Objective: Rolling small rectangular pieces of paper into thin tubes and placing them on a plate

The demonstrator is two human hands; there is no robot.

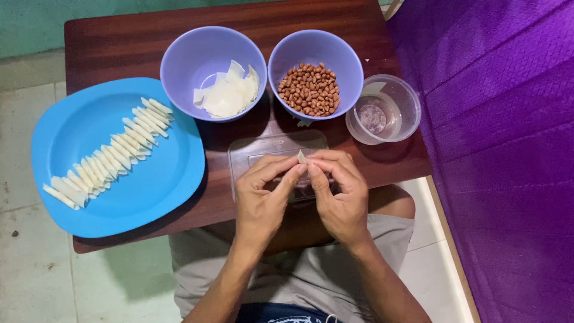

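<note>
Both hands, left hand (261, 192) and right hand (339, 190), are pinching together on a small wrapper piece (302, 157), probably half-rolled; uneven pressure risks tearing it or squeezing the filling out.

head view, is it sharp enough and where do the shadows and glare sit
Head view: evenly lit and mostly sharp, the peanuts and rolled wrappers on the blue plate clearly resolved; soft shadows fall below the two purple bowls and under the plate; faint glare on the clear lid and clear cup; the small wrapper between the left hand and right hand is slightly soft.
</note>
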